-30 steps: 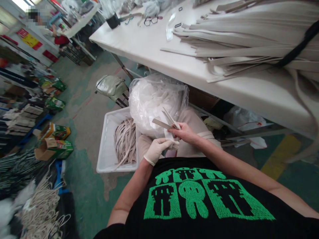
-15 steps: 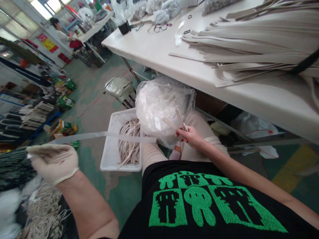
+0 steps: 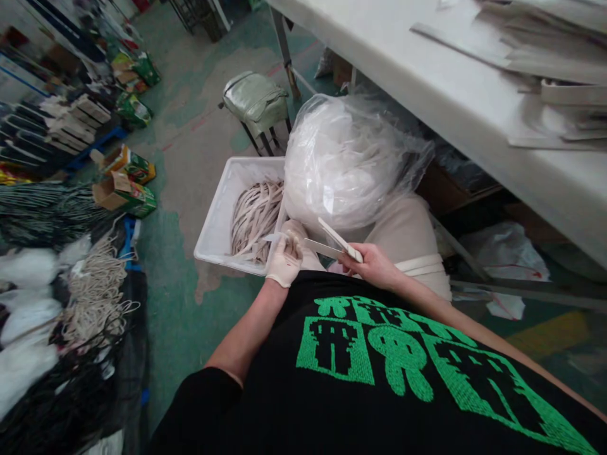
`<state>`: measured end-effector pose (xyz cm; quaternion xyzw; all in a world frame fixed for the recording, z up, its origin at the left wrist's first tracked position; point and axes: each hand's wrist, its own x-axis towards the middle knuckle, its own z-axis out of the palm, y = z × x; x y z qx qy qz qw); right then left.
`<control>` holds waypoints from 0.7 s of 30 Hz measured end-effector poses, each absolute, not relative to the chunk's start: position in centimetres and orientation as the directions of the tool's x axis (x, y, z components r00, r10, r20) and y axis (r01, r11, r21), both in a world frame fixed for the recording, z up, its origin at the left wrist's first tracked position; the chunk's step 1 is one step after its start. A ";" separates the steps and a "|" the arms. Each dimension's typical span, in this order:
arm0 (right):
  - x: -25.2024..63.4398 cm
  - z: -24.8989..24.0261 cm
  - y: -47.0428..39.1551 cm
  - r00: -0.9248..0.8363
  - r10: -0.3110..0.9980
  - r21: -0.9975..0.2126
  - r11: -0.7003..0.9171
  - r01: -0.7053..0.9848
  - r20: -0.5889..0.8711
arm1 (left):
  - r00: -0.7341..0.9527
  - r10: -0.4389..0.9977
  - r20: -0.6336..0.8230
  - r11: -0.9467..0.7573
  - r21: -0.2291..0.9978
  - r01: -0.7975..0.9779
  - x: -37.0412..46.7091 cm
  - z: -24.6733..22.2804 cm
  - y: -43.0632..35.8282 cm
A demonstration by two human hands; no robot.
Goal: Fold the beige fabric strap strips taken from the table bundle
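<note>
My left hand [image 3: 286, 258], in a pale glove with a small dark-red mark, is over my lap beside the white tub. Its fingers are curled, and a short end of a translucent strip [image 3: 271, 237] sticks out from them to the left. My right hand [image 3: 372, 262], bare, grips flat beige straps [image 3: 337, 236] above my thigh, their free ends fanned toward the left hand. In the white tub [image 3: 213, 237] lies a heap of beige straps [image 3: 255, 218]. A clear plastic bag [image 3: 339, 167] full of whitish strips rests in front of my knees.
A pale table [image 3: 379, 50] runs along the right, with stacked beige straps [image 3: 559, 57] on it. Beyond the tub stands a green-covered stool [image 3: 256, 101]. Cardboard boxes [image 3: 126, 189] and bundles of cord [image 3: 95, 294] are on the left.
My left hand has come in from the far left to my lap, and the long translucent strip is no longer stretched out. My right hand still holds the straps. The view has tipped downward.
</note>
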<state>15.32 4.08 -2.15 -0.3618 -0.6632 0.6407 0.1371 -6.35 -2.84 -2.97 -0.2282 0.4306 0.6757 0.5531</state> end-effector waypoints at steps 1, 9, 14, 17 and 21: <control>15.2 -2.1 4.0 -0.705 0.654 -0.947 -0.055 0.316 -0.274 | -0.275 0.540 -0.795 -0.009 0.321 -0.947 -5.9 -3.0 -2.7; 14.8 -2.4 4.2 -0.674 0.705 -0.907 0.106 0.408 -0.221 | -0.289 0.528 -0.799 -0.009 0.335 -0.942 -4.1 -3.0 -2.2; 14.4 -2.7 4.2 -0.660 0.717 -0.845 0.192 0.499 -0.227 | -0.304 0.566 -0.766 0.005 0.372 -0.928 -4.0 -3.3 -2.4; 14.2 -2.6 4.2 -0.657 0.716 -0.797 0.244 0.552 -0.235 | -0.319 0.579 -0.750 0.011 0.398 -0.917 -3.8 -3.6 -2.3; 13.9 -2.6 4.2 -0.651 0.720 -0.755 0.282 0.592 -0.241 | -0.332 0.583 -0.741 0.021 0.423 -0.906 -3.6 -4.0 -2.3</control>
